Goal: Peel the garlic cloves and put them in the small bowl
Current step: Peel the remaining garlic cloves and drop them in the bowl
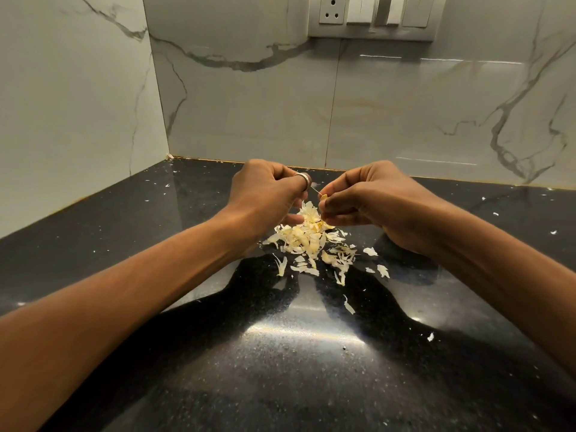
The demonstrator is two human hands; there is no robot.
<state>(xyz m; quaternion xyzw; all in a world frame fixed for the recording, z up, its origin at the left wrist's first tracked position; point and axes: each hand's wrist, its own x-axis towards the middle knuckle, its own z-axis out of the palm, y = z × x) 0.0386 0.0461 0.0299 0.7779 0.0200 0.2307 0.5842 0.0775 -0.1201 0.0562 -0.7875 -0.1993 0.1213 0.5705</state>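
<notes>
Both hands are raised just above the middle of the black worktop, toward its back edge. The right hand pinches a small pale garlic clove between thumb and curled fingertips. The left hand, wearing a ring, has its fingers curled and grips the end of a thin strand of skin, which runs taut to the clove. Directly beneath the hands a pile of papery garlic skins lies on the worktop. Loose flakes are scattered around it, toward the back left corner and the right edge. Marble-patterned wall tiles rise behind the back edge, and a switch plate is mounted high on them.
</notes>
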